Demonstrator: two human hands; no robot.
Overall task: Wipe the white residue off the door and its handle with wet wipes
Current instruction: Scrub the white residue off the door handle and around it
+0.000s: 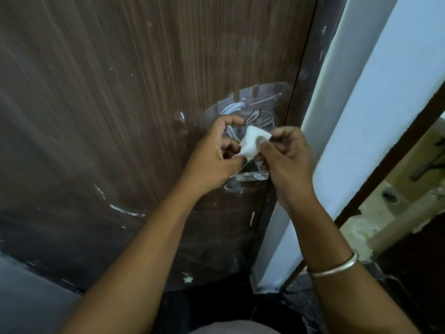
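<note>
A dark brown wooden door point(125, 97) fills the view. White residue point(243, 104) is smeared in a rough circle near its right edge. The handle point(250, 175) shows just below my hands as a pale bar, mostly hidden by them. A small folded white wet wipe point(325, 142) is held in front of the smeared patch. My left hand point(216, 160) pinches its lower left corner. My right hand point(286, 160) pinches its right side between thumb and fingers.
More white flecks and streaks point(125, 210) dot the lower door. A white door frame and wall point(375, 112) stand at the right. Beyond it, a second dark frame point(385, 174) opens onto a tiled floor point(395, 206). A metal bangle point(334, 263) circles my right wrist.
</note>
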